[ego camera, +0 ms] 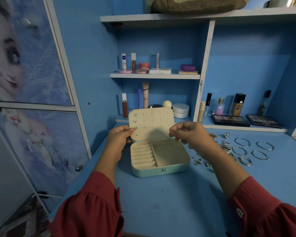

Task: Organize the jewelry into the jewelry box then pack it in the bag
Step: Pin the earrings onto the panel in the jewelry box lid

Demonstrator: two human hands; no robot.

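A teal jewelry box point(161, 171) lies open on the blue desk, its cream lid point(152, 124) standing upright with three earrings point(135, 121) pinned down its left side. My left hand point(118, 139) grips the lid's left edge beside the lowest earring. My right hand point(190, 132) pinches a small earring point(170, 132) in front of the lid's right side. Silver bangles point(251, 149) and small loose jewelry pieces point(225, 144) lie on the desk to the right of the box. No bag is identifiable.
Shelves behind the box carry cosmetics: tubes and jars point(143, 65), white jars point(180, 110), bottles point(237, 104) and two dark palettes point(246, 120). A cupboard door point(32, 82) with a cartoon print stands at the left. Bare blue desk point(169, 202) lies in front of the box.
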